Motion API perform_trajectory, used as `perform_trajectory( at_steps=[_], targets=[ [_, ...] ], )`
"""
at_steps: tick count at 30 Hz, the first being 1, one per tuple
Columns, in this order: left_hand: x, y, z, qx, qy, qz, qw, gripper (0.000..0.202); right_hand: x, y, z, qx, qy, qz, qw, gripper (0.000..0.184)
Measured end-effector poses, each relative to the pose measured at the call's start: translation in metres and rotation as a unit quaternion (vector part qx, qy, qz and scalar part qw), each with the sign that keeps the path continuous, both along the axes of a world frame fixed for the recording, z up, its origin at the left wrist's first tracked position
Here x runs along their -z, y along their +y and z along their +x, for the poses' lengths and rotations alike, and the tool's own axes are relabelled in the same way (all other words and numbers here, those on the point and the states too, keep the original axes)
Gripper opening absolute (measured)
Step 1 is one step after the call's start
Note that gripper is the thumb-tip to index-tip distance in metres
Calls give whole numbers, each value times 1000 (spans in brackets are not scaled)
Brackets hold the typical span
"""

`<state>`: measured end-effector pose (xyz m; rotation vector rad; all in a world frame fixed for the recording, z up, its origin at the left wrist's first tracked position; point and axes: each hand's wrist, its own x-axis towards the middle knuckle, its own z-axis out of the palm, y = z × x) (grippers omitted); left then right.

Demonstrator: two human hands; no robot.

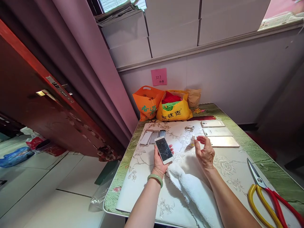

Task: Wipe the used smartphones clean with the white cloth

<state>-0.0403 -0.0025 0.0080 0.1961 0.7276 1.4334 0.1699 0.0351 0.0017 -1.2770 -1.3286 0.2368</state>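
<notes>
A white smartphone (163, 149) with a cracked black screen lies tilted in my left hand (158, 164), screen up, fingers wrapped round its edges. My right hand (205, 155) is held above the table with thumb and fingers apart and nothing seen in it. Just left of its fingertips stands a small bottle (192, 141) with a white cap; whether they touch I cannot tell. A white towel (196, 193) lies between my forearms. Beyond my left hand lie several other phones (146, 138).
Three pale phones (218, 131) lie in a row at the right. Large scissors (260, 183) with yellow and red handles lie at the right front. An orange bag (148, 103) and a yellow bag (174, 110) stand at the back. A thin wire-like bundle (189, 128) lies mid-table.
</notes>
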Motion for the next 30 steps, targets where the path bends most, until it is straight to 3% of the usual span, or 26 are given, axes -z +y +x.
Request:
perform_trajectory(
  at_steps=[2,5,8,12,14,18,20,22,26,28,30],
  targets=[
    [0,1,0,-3,1,-4,1000,61,-14,-19,-7,-158,-5,-20,987,32],
    [0,2,1,-2,-2,-14,1000,61,-23,-44,-24,-385,-88,-97,913,36],
    [0,3,2,0,-4,-16,1000,67,-24,-57,-37,-460,-185,-156,854,48],
    [-1,3,1,5,-7,-14,1000,66,-26,-58,-37,-445,-254,-207,833,67],
    [-2,2,1,9,-2,-17,1000,65,-29,-56,-33,-424,-286,-238,826,68],
    [-1,2,0,21,-3,-20,1000,63,-33,-51,-28,-401,-304,-285,816,26],
    [2,3,-1,21,2,-23,999,66,-34,-49,-25,-429,-222,-281,829,20],
    [5,4,-2,33,12,-28,999,71,-34,-46,-21,-460,-67,-281,840,25],
    [7,4,-3,80,15,-20,996,71,-30,-39,-14,-436,220,-318,813,46],
    [7,4,-3,80,15,-7,997,67,-36,-29,-13,-392,259,-311,826,49],
    [7,5,-2,75,12,-2,997,65,-52,-17,-14,-345,255,-278,859,47]
  ],
)
